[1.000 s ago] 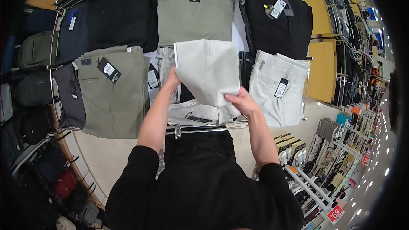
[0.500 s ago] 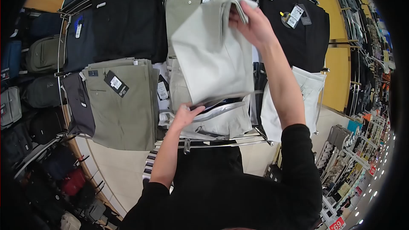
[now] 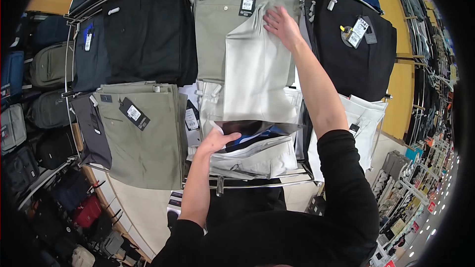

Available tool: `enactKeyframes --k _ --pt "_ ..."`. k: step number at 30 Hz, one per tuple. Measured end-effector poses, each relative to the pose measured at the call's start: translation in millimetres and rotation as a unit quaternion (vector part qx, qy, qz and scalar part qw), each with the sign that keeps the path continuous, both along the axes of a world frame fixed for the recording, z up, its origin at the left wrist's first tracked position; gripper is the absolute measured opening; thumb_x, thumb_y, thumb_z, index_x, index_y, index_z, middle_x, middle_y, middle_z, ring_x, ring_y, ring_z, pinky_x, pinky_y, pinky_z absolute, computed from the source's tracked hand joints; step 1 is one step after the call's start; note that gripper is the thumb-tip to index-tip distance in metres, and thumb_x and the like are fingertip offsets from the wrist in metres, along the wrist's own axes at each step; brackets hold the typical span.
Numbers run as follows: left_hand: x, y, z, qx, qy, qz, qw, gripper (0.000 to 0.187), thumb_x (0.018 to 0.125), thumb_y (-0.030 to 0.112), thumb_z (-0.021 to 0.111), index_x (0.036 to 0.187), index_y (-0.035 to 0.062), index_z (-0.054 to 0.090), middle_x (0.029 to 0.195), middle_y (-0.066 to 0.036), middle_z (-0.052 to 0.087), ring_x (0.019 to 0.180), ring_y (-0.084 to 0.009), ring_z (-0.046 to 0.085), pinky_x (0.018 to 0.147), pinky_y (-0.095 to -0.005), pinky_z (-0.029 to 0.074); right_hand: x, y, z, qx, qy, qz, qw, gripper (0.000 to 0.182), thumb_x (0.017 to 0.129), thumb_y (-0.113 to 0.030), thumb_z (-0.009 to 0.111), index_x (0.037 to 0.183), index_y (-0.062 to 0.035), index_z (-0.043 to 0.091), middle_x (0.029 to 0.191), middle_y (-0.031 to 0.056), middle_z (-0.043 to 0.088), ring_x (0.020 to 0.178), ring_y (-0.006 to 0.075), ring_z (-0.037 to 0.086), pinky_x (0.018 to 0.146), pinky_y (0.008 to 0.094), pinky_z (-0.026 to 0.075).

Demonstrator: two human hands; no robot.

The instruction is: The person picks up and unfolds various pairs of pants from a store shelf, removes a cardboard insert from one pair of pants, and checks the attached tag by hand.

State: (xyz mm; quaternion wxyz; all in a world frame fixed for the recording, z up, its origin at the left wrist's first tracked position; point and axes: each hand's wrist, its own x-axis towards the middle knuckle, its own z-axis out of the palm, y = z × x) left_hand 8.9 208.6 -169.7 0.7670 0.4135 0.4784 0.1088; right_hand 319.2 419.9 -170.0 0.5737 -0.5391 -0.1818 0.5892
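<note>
Off-white trousers (image 3: pixel 255 76) lie folded lengthwise over a display rack, on top of other pale trousers. My left hand (image 3: pixel 216 140) is closed at their lower left edge, with the thumb across the front of a gaping opening. Dark and blue material (image 3: pixel 260 135) shows inside this opening; I cannot make out exactly what it is. My right hand (image 3: pixel 283 27) is over the upper right end of the trousers, fingers apart and holding nothing. Beneath the upper part are khaki-grey trousers (image 3: pixel 210 34) with a black tag (image 3: pixel 248 3). More light trousers (image 3: pixel 252 160) are stacked below the opening.
Olive trousers (image 3: pixel 143 148) hang on the left, black trousers (image 3: pixel 148 39) behind them. On the right are other black trousers (image 3: pixel 354 62) and white trousers (image 3: pixel 366 118). A chrome rail (image 3: pixel 262 186) runs along the front. Backpacks (image 3: pixel 52 64) line the far left.
My right hand has let go of the folded upper end and opened. The off-white trousers have come down flatter onto the rack. The opening by my left hand gapes wider.
</note>
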Motion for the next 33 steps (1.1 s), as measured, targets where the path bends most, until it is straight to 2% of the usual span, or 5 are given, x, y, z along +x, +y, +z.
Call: enactKeyframes --k 7,10,14,20,33 --pt "5 6 -2 0.027 -0.048 0.046 0.997 0.050 0.074 0.008 0.073 0.118 -0.0014 0.052 0.108 -0.008 0.062 0.099 -0.0153 0.056 0.089 -0.0281 0.043 -18 -38 -31 0.138 -0.559 0.291 0.764 0.054 0.091 -0.041 0.049 0.134 -0.0088 0.042 0.135 0.0147 0.044 0.128 0.0262 0.038 0.107 0.0332 0.027" --pt "5 9 -1 0.044 -0.028 0.069 0.996 0.046 0.074 0.008 0.073 0.115 -0.0017 0.055 0.106 -0.008 0.062 0.097 -0.0155 0.056 0.088 -0.0283 0.043 -19 -77 -4 0.103 -0.485 0.406 0.768 0.052 0.094 -0.042 0.041 0.130 -0.0046 0.046 0.130 0.0162 0.049 0.123 0.0282 0.044 0.107 0.0347 0.027" --pt "14 26 -2 0.044 0.038 0.098 0.993 0.031 0.073 0.008 0.073 0.100 -0.0029 0.063 0.094 -0.008 0.065 0.087 -0.0144 0.059 0.081 -0.0288 0.046 25 -143 4 -0.044 0.086 0.248 0.964 0.065 0.096 -0.050 0.024 0.124 0.0031 0.049 0.124 0.0182 0.053 0.119 0.0268 0.048 0.105 0.0382 0.031" --pt "27 39 -31 0.104 0.047 0.152 0.982 0.044 0.074 0.008 0.073 0.111 -0.0026 0.053 0.099 -0.008 0.062 0.088 -0.0157 0.059 0.081 -0.0283 0.047 -25 -269 -14 -0.186 -0.068 0.219 0.955 0.043 0.084 -0.020 0.065 0.120 -0.0007 0.053 0.111 0.0042 0.060 0.100 0.0139 0.054 0.089 0.0291 0.041" --pt "-6 -46 -57 0.073 0.024 0.193 0.978 0.037 0.086 0.014 0.062 0.117 -0.0026 0.051 0.096 -0.003 0.059 0.086 -0.0076 0.053 0.078 -0.0224 0.041 -9 -182 72 0.063 -0.114 -0.007 0.991 0.033 0.085 -0.020 0.064 0.112 -0.0011 0.056 0.098 -0.0008 0.057 0.086 0.0098 0.050 0.079 0.0252 0.040"
